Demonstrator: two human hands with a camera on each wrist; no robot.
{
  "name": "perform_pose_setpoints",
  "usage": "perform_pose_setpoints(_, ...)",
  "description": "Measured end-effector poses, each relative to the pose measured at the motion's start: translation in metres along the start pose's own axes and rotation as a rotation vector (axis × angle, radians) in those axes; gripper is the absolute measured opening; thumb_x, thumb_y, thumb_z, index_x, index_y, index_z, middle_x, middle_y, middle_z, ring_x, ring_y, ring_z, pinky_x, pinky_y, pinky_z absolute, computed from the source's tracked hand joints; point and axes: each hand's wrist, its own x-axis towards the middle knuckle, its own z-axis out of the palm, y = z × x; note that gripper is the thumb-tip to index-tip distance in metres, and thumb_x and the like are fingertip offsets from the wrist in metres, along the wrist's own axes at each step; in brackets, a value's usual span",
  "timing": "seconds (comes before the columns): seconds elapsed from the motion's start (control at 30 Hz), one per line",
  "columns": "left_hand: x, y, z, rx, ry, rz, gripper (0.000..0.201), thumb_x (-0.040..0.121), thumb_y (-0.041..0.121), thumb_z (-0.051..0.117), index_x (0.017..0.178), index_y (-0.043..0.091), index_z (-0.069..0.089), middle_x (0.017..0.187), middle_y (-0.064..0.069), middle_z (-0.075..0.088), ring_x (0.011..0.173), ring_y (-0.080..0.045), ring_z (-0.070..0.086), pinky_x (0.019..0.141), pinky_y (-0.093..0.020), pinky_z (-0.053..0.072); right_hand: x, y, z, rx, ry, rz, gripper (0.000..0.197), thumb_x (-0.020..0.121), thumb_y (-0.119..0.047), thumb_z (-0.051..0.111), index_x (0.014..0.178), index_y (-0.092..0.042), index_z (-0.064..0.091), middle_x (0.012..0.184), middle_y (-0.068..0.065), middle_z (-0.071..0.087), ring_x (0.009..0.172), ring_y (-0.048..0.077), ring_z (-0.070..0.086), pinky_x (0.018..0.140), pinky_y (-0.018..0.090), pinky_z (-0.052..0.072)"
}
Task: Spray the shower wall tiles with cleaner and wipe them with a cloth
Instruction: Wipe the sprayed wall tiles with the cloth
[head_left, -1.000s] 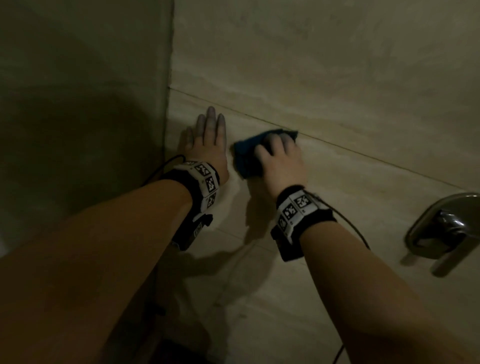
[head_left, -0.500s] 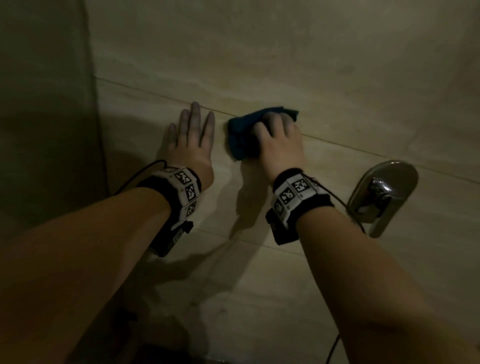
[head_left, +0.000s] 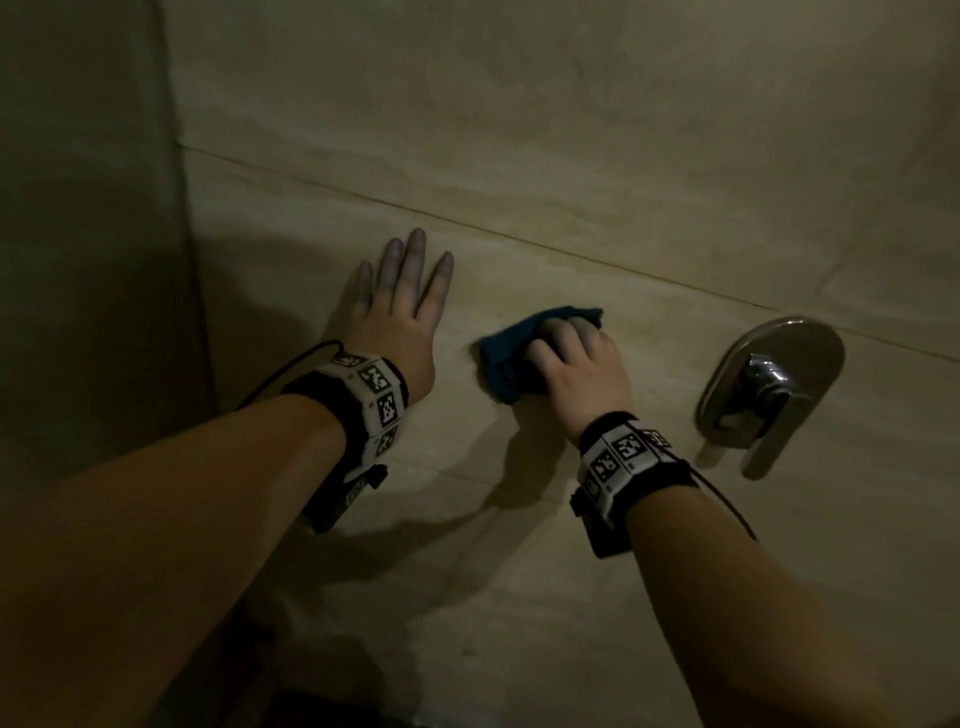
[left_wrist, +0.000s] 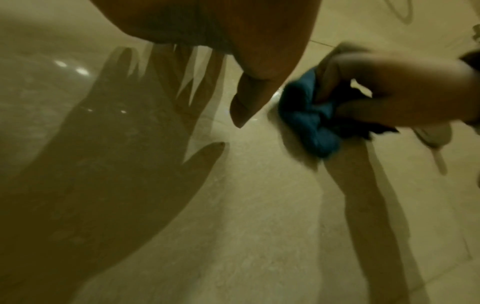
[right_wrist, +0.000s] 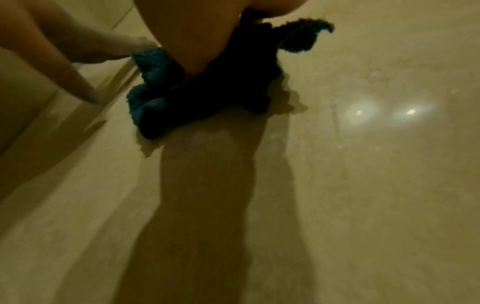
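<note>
A crumpled blue cloth (head_left: 506, 358) lies against the beige shower wall tiles (head_left: 571, 156), just below a grout line. My right hand (head_left: 576, 364) grips it with curled fingers and presses it to the tile; the left wrist view shows the thumb and fingers of that right hand (left_wrist: 389, 92) bunched into the cloth (left_wrist: 306, 123). To the cloth's left, my left hand (head_left: 400, 322) lies flat on the same tile with fingers straight and spread, holding nothing. In the right wrist view the cloth (right_wrist: 161, 98) bulges out under my palm, with the left hand (right_wrist: 78, 53) beside it.
A chrome shower valve with a lever handle (head_left: 769, 384) is fixed to the wall just right of my right hand. The wall corner (head_left: 182, 260) runs down at the left. Something dark sits low by the floor (head_left: 332, 696).
My right hand has slid the cloth down off the grout line and a little to the right, toward the valve. The left hand stays flat on the tile.
</note>
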Motion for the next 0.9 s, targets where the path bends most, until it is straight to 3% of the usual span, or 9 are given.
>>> perform_pose_setpoints(0.07,0.002,0.004,-0.003,0.022,-0.006,0.021,0.101,0.087,0.021,0.053,0.142,0.018,-0.032,0.151,-0.012,-0.036,0.143,-0.032,-0.025,0.117,-0.046,-0.01,0.005,0.008,-0.006,0.02,0.037,0.047,0.029,0.073,-0.026,0.036,0.099,-0.019,0.045,0.105,0.013,0.068,0.103,0.028,0.038,0.077,0.04,0.055)
perform_pose_setpoints(0.17,0.005,0.016,-0.005,0.027,0.037,0.083,0.1,0.088,0.024,0.052,0.143,0.017,-0.031,0.152,-0.013,-0.034,0.144,-0.032,-0.024,0.116,-0.045,-0.011,0.013,0.015,-0.022,0.068,0.139,0.189,0.03,0.076,-0.022,0.041,0.102,-0.014,0.055,0.111,0.017,0.064,0.107,0.032,0.039,0.083,0.04,0.052)
perform_pose_setpoints(0.23,0.007,0.024,-0.005,0.023,0.07,0.113,0.099,0.088,0.025,0.051,0.143,0.016,-0.031,0.152,-0.013,-0.033,0.144,-0.032,-0.022,0.116,-0.045,-0.011,0.017,0.018,-0.027,0.132,0.161,0.299,0.031,0.083,-0.014,0.05,0.111,-0.007,0.059,0.128,0.021,0.053,0.122,0.038,0.038,0.099,0.044,0.04)
perform_pose_setpoints(0.3,0.007,0.032,-0.005,0.01,0.072,0.124,0.098,0.088,0.027,0.049,0.142,0.015,-0.031,0.153,-0.014,-0.032,0.144,-0.034,-0.022,0.116,-0.046,-0.011,0.016,0.017,-0.026,0.175,0.175,0.35,0.032,0.083,-0.009,0.054,0.114,-0.006,0.059,0.134,0.023,0.047,0.128,0.041,0.035,0.106,0.047,0.032)
perform_pose_setpoints(0.53,0.008,0.033,-0.003,0.036,0.025,0.127,0.095,0.091,0.032,0.044,0.14,0.013,-0.035,0.151,-0.016,-0.035,0.142,-0.036,-0.024,0.116,-0.047,-0.011,-0.016,0.015,0.01,0.197,0.206,0.378,0.024,0.071,-0.008,0.059,0.095,-0.003,0.063,0.116,0.027,0.06,0.111,0.029,0.028,0.091,0.054,0.045)
perform_pose_setpoints(0.67,0.005,0.034,-0.003,0.058,0.024,0.121,0.096,0.091,0.03,0.045,0.138,0.013,-0.037,0.15,-0.016,-0.036,0.142,-0.035,-0.025,0.116,-0.047,-0.012,-0.028,0.014,0.014,0.169,0.133,0.349,0.03,0.073,-0.017,0.043,0.092,-0.006,0.064,0.11,0.024,0.064,0.108,0.03,0.032,0.084,0.054,0.049)
perform_pose_setpoints(0.73,0.005,0.037,-0.006,0.057,0.039,0.138,0.094,0.091,0.031,0.044,0.142,0.014,-0.033,0.15,-0.016,-0.035,0.143,-0.035,-0.025,0.116,-0.046,-0.012,-0.028,0.014,0.011,0.153,0.103,0.332,0.026,0.07,-0.013,0.053,0.092,-0.006,0.064,0.108,0.025,0.064,0.107,0.031,0.033,0.083,0.054,0.05)
perform_pose_setpoints(0.8,0.004,0.041,-0.012,0.057,0.051,0.168,0.093,0.09,0.031,0.044,0.143,0.015,-0.032,0.15,-0.015,-0.036,0.143,-0.034,-0.025,0.116,-0.046,-0.012,-0.026,0.02,0.004,0.155,0.13,0.339,0.03,0.071,-0.007,0.06,0.1,-0.006,0.063,0.117,0.024,0.059,0.115,0.036,0.037,0.093,0.052,0.045)
perform_pose_setpoints(0.9,0.005,0.044,-0.016,0.072,0.056,0.192,0.094,0.09,0.03,0.043,0.139,0.017,-0.037,0.148,-0.013,-0.04,0.142,-0.033,-0.027,0.115,-0.046,-0.014,-0.018,0.039,-0.016,0.197,0.132,0.473,0.035,0.086,-0.007,0.054,0.121,-0.01,0.055,0.14,0.017,0.04,0.133,0.036,0.028,0.111,0.042,0.022)
